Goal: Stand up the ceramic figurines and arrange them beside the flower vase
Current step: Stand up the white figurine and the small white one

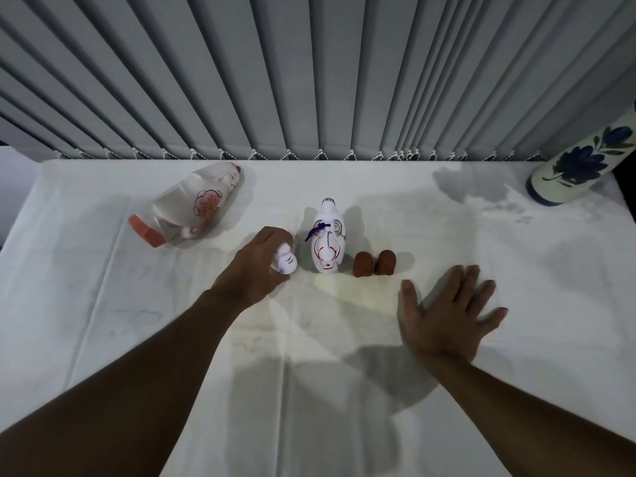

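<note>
My left hand (256, 266) is closed around a small white figurine (285, 262) with dark stripes, at the table's middle. Just right of it lies a larger white fox-like figurine (327, 241) with red lines and a purple cord, on its back. Two small brown figurines (374, 263) stand side by side to its right. A big white figurine (187, 208) with a pink flower and coral base lies on its side at the back left. The white vase (581, 163) with blue flowers stands at the far right back corner. My right hand (451, 315) rests flat and open on the cloth.
A white cloth (309, 373) covers the table. Grey vertical blinds (309, 74) hang close behind the table's back edge. The table's left edge shows at the left of the frame.
</note>
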